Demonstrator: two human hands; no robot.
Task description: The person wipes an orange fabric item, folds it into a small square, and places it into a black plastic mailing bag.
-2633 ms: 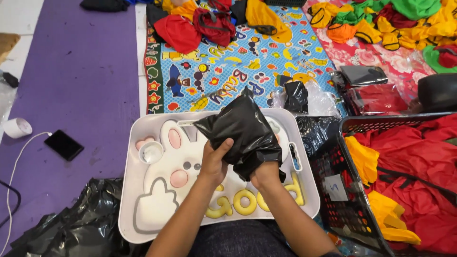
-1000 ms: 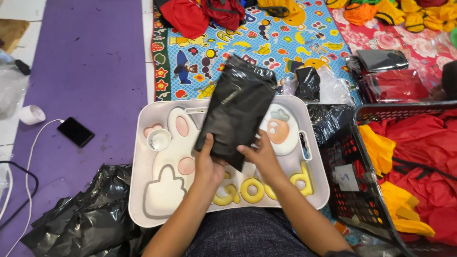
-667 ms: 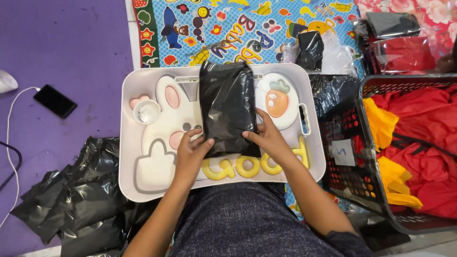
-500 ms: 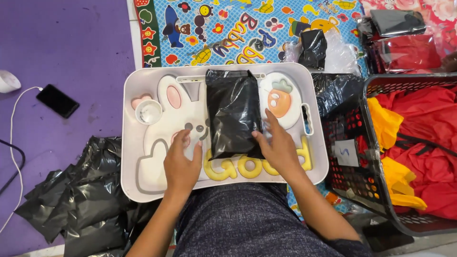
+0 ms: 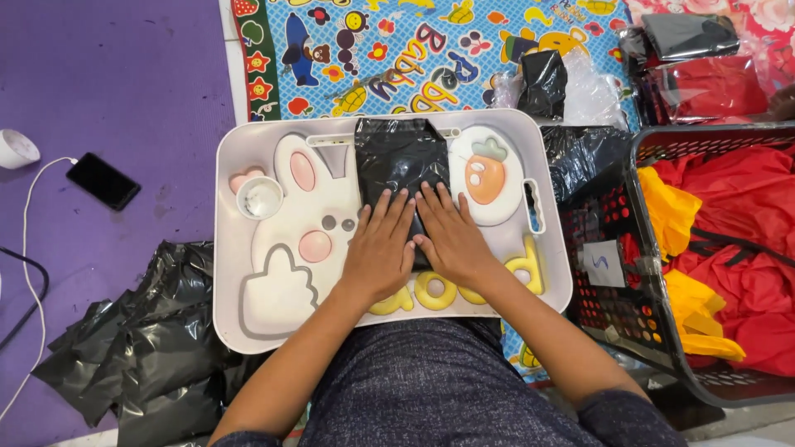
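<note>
Both of your hands lie flat, fingers spread, on the black plastic packet (image 5: 399, 161), left hand (image 5: 383, 248) beside right hand (image 5: 451, 240), neither curled round anything. The packet rests in the middle of the white lap tray (image 5: 232, 273), between its rabbit picture and its carrot picture. To your left a heap of black bags (image 5: 141, 348) sits on the purple mat (image 5: 116, 74), near a dark phone (image 5: 103, 180) on its white cable. To your right stands a dark basket (image 5: 629, 273) of red and yellow cloth. Half a second ago your left hand was on the rabbit, off the packet; now it presses the packet too. Your hands cover the packet's lower part, and the tray's yellow letters are partly hidden.
</note>
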